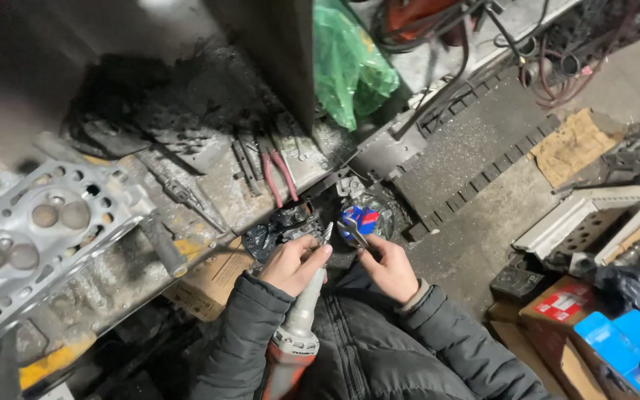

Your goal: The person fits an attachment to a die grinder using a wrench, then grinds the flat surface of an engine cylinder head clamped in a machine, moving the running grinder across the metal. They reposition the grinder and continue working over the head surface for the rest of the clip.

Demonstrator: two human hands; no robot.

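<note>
Both hands work close together: left hand [290,265] grips a grinder [299,326] steady, right hand [389,268] pinches a blue-red part [358,219] toward its tip, beside the desk [209,215].

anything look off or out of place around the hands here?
Mostly clutter. The bench is blackened with grime, with pliers and other tools lying loose on it. A green plastic bag hangs crumpled above. Left hand grips a grey power tool; right hand holds a small blue-and-red part.
</note>
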